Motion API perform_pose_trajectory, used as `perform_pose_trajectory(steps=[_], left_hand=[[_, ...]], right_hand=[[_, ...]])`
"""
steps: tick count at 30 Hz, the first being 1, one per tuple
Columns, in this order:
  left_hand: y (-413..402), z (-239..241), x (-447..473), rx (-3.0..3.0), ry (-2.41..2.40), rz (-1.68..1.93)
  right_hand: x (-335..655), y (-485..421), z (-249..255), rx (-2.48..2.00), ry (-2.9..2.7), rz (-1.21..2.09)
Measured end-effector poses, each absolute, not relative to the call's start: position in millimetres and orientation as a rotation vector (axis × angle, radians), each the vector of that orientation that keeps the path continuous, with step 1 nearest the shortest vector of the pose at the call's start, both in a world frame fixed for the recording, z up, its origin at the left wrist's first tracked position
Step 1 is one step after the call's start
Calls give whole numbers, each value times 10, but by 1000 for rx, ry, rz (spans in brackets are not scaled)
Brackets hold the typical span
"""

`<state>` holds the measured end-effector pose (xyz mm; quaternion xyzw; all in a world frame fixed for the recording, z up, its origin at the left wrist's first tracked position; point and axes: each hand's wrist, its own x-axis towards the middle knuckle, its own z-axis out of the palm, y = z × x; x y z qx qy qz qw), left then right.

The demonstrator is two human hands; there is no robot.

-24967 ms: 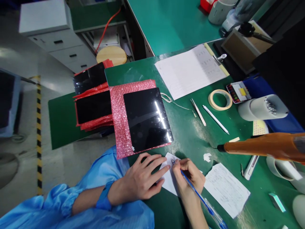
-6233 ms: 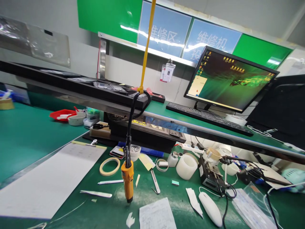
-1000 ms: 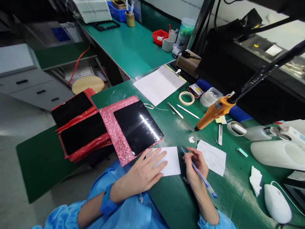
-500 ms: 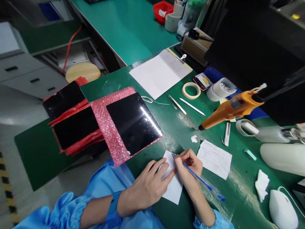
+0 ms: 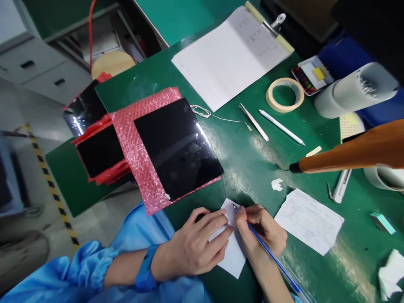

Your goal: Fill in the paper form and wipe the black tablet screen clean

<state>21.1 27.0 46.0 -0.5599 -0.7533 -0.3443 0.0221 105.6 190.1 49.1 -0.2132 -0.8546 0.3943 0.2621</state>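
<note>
My right hand [image 5: 260,233] grips a blue pen [image 5: 277,263], and the pen's tip rests on the top corner of a small white slip of paper [image 5: 232,252]. My left hand [image 5: 197,246] lies flat on the left part of that slip, fingers stretched out, pinning it to the green mat [image 5: 252,160]. A blue band circles my left wrist. Just above the hands a black glass panel [image 5: 176,147] lies on pink bubble wrap [image 5: 132,139].
A written note [image 5: 309,221] lies right of my hands. An orange electric screwdriver [image 5: 350,153] hangs over the mat. Farther back are a clipboard with paper [image 5: 230,57], a tape roll [image 5: 285,94], tweezers [image 5: 254,122] and a white pen [image 5: 281,127]. More black panels in red wrap [image 5: 99,145] lie at the left.
My head has tipped down and closer, so the bench fills the view. Both hands stay on the slip, with the pen tip still at its top corner.
</note>
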Motion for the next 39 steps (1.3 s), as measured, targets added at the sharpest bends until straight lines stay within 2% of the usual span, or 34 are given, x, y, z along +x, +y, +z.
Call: perform_pose_trajectory(steps=[22,33,39], left_hand=[[256,420,227,-1756,-2369,-1060],[237,429,234,-1766,-2374,-1103],[250,425,229,-1768,-2347,-1156]], right_hand=[[1030,1920,525,-514,-2338,1041],[1109,1942,529,-600,-2207,1183],[1065,1924,532,-591,-2247,1097]])
